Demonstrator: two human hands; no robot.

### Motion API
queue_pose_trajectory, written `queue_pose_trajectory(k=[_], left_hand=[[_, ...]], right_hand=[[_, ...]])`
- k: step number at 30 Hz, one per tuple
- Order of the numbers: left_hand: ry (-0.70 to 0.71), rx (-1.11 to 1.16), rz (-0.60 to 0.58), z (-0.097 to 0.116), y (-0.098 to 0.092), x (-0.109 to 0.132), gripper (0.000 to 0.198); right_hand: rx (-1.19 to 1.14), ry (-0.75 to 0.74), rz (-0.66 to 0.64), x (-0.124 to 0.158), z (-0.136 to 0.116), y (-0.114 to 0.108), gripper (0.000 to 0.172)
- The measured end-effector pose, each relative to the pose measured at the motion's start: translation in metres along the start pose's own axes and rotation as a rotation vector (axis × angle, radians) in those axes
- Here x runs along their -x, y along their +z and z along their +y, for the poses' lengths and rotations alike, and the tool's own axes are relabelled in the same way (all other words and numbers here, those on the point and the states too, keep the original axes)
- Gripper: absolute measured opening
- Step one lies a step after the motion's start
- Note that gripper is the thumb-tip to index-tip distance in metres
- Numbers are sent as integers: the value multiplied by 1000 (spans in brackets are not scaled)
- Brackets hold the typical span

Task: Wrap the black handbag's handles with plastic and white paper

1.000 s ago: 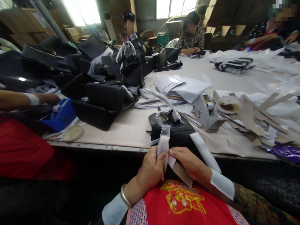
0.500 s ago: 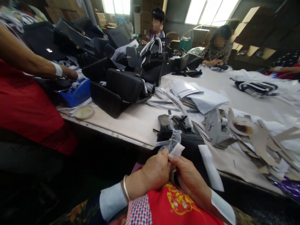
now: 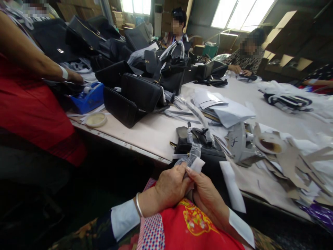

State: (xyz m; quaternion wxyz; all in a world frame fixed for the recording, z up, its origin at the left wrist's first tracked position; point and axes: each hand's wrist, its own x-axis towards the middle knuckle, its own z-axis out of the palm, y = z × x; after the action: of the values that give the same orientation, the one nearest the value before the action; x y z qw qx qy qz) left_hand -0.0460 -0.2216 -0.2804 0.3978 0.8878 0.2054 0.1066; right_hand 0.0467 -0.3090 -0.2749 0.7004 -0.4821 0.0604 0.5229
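Observation:
A black handbag (image 3: 210, 152) rests at the table's front edge, right in front of me, its handle wrapped in clear plastic film (image 3: 195, 152). My left hand (image 3: 171, 184) is closed, its fingers pinching at the handle's wrapped end. Pressed against it, my right hand (image 3: 208, 189) is closed too, thumb and forefinger on a white foam strip (image 3: 197, 165) by the film. What lies deeper between the fingers is hidden. Another white foam piece (image 3: 232, 187) hangs over the bag's right side.
Black handbags (image 3: 140, 93) are heaped at the left and back. A blue tape dispenser (image 3: 90, 99) and a round lid (image 3: 96, 119) are near a co-worker's arm (image 3: 33, 59). To the right are a grey tape dispenser (image 3: 240, 144), cardboard scraps (image 3: 293, 163) and white sheets (image 3: 231, 113).
The view has shifted slightly. My hands stay together at the wrapped handle with only small finger movement. The co-worker's hand at the left has drawn back a little from the blue dispenser.

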Motion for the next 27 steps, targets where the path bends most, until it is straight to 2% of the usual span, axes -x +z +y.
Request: queue_pose_trajectory(k=[3,7,11,16,23,27], left_hand=[[10,-43,-12,2,4,0,45],[21,-110,-24,2,10,2,47],[99,8,-24,-5,13,7,56],[183,188,102,-13,10,11,50],[323,28,298,-14,12,17,47],[402,22,413,-9,0,19,42]], right_hand=[[4,-9,33,0,1,2,36],[12,20,146,-3,0,0,26],[20,11,197,-6,-3,-1,21],[23,31,165,-8,-5,-2,26],[33,-23,100,-5,-5,1,38],[9,-42,83,-4,-7,0,39]])
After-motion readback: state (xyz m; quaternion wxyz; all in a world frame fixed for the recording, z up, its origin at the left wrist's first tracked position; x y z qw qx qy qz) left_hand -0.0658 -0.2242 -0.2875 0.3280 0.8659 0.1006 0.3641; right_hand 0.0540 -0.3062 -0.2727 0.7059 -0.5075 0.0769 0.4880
